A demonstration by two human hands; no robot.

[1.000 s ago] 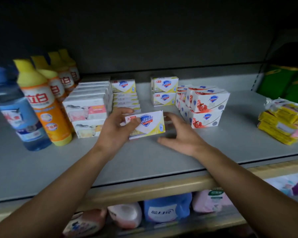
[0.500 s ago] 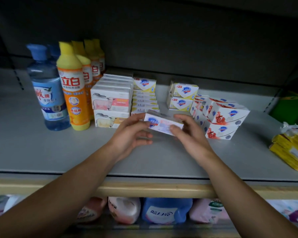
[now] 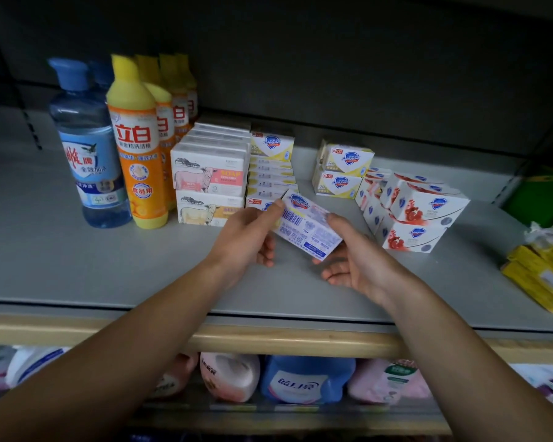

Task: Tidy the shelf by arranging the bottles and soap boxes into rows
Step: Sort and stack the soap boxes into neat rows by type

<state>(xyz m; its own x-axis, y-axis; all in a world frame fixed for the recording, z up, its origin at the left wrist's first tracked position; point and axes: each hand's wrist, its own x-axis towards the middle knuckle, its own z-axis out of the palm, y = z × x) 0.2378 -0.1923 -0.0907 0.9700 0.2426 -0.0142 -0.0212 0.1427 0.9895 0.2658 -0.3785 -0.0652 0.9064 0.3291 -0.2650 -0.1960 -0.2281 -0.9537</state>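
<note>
A white and yellow soap box [image 3: 307, 227] is held above the grey shelf [image 3: 77, 266], tilted so its barcode side faces me. My left hand [image 3: 246, 240] pinches its left end and my right hand [image 3: 355, 256] grips its right end. Behind it lies a row of the same yellow soap boxes [image 3: 272, 173], with two more stacked [image 3: 342, 173] further right. White sheep-print soap boxes [image 3: 209, 180] stand to the left. A row of orange bottles [image 3: 138, 148] and a blue bottle [image 3: 87, 145] stand at far left. Red-print soap boxes [image 3: 419, 212] sit skewed at right.
Yellow wrapped packs [image 3: 543, 275] lie at the right edge, green packs [image 3: 543, 196] behind them. The shelf's wooden front lip [image 3: 268, 341] runs below my arms. Pink and blue refill pouches [image 3: 304, 381] fill the lower shelf.
The soap box has been lifted and turned over from its yellow front to its barcode side. My right hand, open beside it a second ago, now grips it.
</note>
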